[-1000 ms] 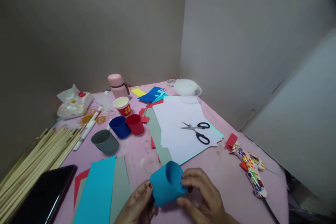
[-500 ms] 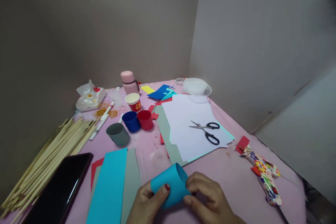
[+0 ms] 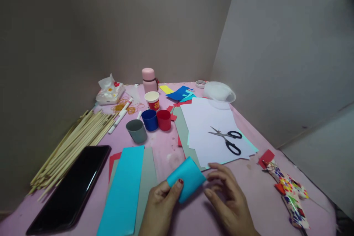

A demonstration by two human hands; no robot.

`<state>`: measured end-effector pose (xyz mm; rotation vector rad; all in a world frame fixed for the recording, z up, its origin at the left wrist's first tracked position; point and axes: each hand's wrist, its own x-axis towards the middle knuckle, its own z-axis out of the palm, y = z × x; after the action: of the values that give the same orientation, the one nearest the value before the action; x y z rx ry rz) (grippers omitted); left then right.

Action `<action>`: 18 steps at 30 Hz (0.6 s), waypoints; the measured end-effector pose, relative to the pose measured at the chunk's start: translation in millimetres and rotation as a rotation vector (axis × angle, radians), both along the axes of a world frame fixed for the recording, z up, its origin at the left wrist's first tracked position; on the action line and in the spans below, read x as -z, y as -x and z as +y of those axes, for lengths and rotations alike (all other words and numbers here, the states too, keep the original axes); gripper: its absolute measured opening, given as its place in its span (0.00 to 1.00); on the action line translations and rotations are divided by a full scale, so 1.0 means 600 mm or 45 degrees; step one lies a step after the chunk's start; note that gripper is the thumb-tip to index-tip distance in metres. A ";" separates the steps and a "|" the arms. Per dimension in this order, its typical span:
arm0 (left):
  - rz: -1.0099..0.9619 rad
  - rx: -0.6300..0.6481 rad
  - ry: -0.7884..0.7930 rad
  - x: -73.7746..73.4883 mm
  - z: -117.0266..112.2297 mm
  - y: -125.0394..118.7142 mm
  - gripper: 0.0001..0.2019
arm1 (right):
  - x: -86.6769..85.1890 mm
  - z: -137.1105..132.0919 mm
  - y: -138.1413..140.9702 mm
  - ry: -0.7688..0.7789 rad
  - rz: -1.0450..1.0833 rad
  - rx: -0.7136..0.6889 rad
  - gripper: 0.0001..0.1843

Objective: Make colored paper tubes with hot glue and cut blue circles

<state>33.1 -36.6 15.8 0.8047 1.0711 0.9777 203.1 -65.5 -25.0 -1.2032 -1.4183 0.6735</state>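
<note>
My left hand (image 3: pixel 163 202) is closed around a bright blue paper tube (image 3: pixel 186 179), its thumb pressed on the near side. The tube tilts up to the right, and its open end is turned from view. Close to its right edge, my right hand (image 3: pixel 229 199) has its fingers apart and holds nothing; whether a fingertip touches the paper I cannot tell. Left of the hands, a blue paper strip (image 3: pixel 121 191) lies on grey and red strips. Beyond it stand a grey paper ring (image 3: pixel 136 131), a dark blue ring (image 3: pixel 150 120) and a red ring (image 3: pixel 164 120).
Scissors (image 3: pixel 225 138) lie on white sheets (image 3: pixel 204 118). A flower-patterned glue gun (image 3: pixel 287 191) is at the right edge. To the left are a phone (image 3: pixel 72 188) and wooden sticks (image 3: pixel 74 143). A paper cup (image 3: pixel 152 101) and pink flask (image 3: pixel 149 81) stand behind.
My right hand has let go of the tube's edge and its fingers have spread. The tube has turned in my left hand, hiding its opening. The camera view has shifted left.
</note>
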 end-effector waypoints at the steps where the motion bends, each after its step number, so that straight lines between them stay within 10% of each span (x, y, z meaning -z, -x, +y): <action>1: -0.027 -0.069 0.049 -0.001 -0.001 -0.001 0.11 | 0.004 -0.002 0.002 -0.096 -0.106 0.077 0.10; 9: -0.195 -0.304 0.214 0.010 -0.009 -0.015 0.12 | 0.001 0.005 0.063 -0.474 -0.843 0.084 0.17; 18: -0.308 -0.293 0.206 0.021 -0.021 -0.016 0.14 | -0.009 0.003 0.063 -0.564 -0.962 0.030 0.08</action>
<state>42.6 -49.3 3.1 0.4244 1.0307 1.1343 165.4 -63.7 -19.5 -1.1515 -2.0291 -0.1606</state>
